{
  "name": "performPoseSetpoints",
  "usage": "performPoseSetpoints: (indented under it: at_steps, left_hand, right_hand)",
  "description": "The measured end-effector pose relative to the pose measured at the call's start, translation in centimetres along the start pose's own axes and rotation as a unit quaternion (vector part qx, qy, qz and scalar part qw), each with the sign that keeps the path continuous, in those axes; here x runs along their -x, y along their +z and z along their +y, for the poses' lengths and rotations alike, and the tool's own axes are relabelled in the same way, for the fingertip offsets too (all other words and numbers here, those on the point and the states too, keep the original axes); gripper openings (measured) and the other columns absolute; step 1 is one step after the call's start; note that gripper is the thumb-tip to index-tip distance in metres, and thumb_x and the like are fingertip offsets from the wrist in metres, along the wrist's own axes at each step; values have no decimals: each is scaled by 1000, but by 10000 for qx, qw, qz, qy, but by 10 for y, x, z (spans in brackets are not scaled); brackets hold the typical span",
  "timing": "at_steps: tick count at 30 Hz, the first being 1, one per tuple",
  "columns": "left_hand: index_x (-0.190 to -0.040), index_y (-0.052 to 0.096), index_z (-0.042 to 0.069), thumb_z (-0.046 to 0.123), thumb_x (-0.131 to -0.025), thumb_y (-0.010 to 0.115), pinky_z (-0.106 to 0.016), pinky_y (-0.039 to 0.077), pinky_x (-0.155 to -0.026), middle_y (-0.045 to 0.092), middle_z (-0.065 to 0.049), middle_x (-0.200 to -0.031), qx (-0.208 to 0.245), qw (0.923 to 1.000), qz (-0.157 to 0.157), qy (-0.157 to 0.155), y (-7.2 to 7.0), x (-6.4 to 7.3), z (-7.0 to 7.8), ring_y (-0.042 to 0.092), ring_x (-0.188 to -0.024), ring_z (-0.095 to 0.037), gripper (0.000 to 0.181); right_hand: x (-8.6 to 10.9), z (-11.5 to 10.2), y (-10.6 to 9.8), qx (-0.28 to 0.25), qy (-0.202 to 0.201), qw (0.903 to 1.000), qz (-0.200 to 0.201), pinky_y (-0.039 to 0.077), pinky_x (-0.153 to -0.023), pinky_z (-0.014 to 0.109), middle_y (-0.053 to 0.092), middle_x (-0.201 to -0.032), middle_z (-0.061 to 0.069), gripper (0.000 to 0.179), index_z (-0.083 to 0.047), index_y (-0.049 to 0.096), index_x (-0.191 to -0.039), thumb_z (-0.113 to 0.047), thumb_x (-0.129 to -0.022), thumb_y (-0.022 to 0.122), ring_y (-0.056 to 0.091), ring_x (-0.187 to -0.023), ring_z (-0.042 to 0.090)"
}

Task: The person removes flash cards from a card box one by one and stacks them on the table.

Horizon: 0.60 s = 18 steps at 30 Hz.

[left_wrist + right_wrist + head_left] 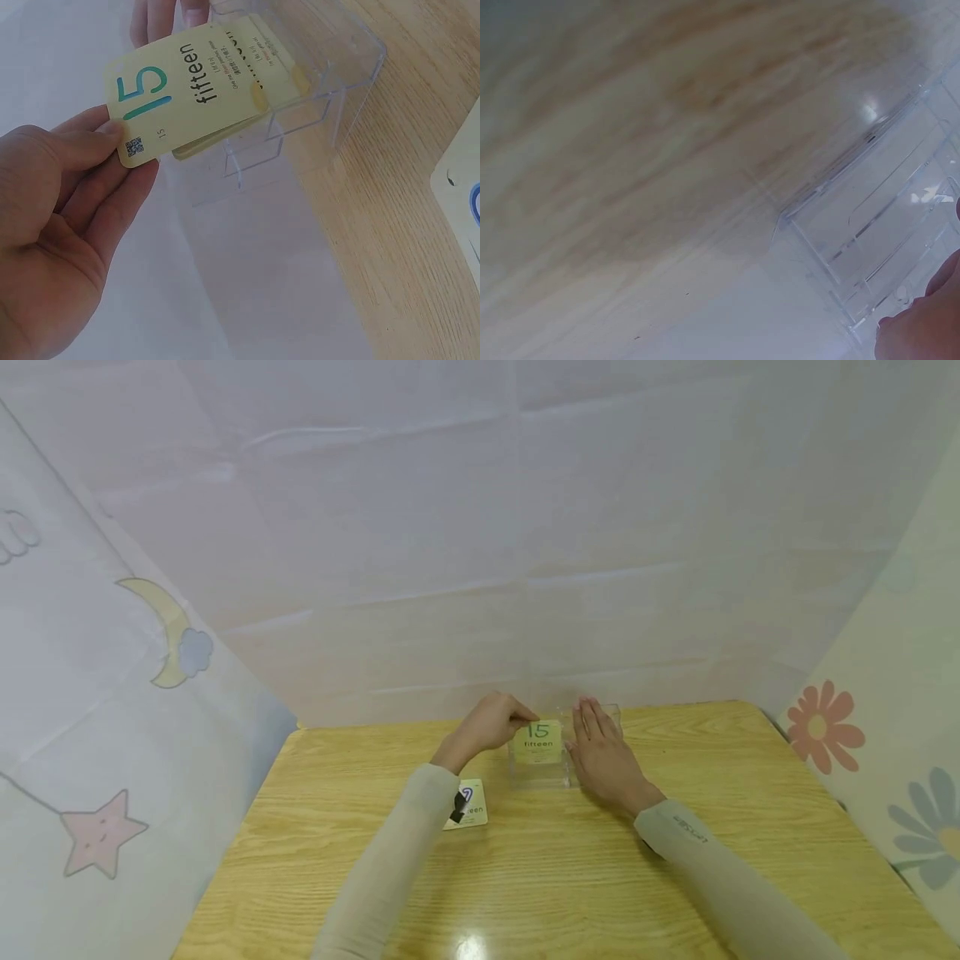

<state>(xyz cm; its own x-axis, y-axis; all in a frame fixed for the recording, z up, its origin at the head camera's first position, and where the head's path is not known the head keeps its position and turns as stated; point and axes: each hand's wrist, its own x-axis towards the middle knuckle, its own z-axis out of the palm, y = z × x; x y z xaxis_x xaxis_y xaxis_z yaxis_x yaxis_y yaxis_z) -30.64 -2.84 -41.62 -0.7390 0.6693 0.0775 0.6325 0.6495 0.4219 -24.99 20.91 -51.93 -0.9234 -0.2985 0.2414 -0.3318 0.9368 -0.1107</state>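
left of centre in the lower frame, a loose pale yellow square card with a blue-purple numeral [472,811] lies on the table, partly hidden by the sleeve. just above and right of it, the left hand [491,724] pinches the upper left corner of a pale yellow, round-cornered card printed "15 fifteen" [538,752], thumb in front, fingers behind. that card sits at the centre, partly inside a clear plastic compartmented holder [542,780], over more pale yellow cards [221,137]. it looks light, fairly stiff and smooth, likely to bend if forced; a free corner or edge is the best hold. the holder seems light, rigid and apt to slide or crack, best steadied by its walls. to the right, the right hand [603,760] lies over the holder's right part, fingers straight and together. beneath spreads a glossy, yellowish wood-grain table [562,885]. around it, moon [171,631] and star [101,835] decorate the left wall, a creased whitish sheet [450,527] the back, flowers [817,727] the right.
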Motion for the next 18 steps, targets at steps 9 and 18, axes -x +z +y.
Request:
performPoseSetpoints:
  at_steps: [9, 18]
  left_hand:
    - [-124, 78, 11, 6, -105, 62, -35, 62, -102, 79, -7, -124, 259, 9996, 51, -54, -10, 4, -5, 75, -117, -24, 26]
    - [-124, 78, 10, 1, -104, 59, -19, 47, -61, 78, -10, -126, 512, 9985, 136, -104, -23, 10, -17, 65, -80, -16, 29]
  right_hand:
    - [0, 0, 1, 36, -7, 10000, 70, 17, -134, 61, 7, -175, 30, 72, 11, 14, -164, -31, -113, 44, 4, -164, 45]
    - [0, -1, -1, 34, -40, 10000, 4, 16, -134, 60, 6, -175, 29, 72, 10, 11, -164, -32, -114, 41, 3, -165, 45]
